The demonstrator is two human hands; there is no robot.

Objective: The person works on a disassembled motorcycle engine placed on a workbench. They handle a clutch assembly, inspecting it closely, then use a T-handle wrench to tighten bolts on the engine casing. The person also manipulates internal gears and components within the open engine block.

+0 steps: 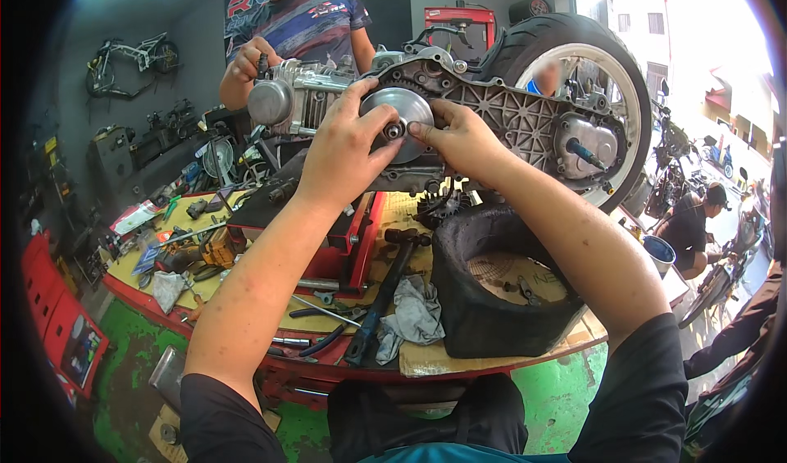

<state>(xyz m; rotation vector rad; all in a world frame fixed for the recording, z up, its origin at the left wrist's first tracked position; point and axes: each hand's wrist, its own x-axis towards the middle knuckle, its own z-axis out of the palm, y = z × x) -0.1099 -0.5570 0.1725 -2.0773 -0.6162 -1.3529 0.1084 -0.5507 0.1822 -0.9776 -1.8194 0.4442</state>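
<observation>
Both my hands are on a silver pulley disc [408,102] mounted on the engine and transmission case [512,127]. My left hand [354,135] curls over the disc's left side, thumb and finger around the nut on the central shaft [393,131]. My right hand [455,135] grips the right side, thumb pressed on the face near the hub and fingers partly hidden behind the rim. A co-worker's hand [250,68] holds a small dark part above the engine's cylinder [270,102]. The rear wheel [630,127] stands behind the case.
Below are a yellow-topped bench [139,270], red stand [359,258], breaker bar [389,287], rag [410,324], black hollow housing [508,336] and scattered tools. A co-worker [279,20] stands behind the engine; another person [680,233] crouches by a motorcycle at right.
</observation>
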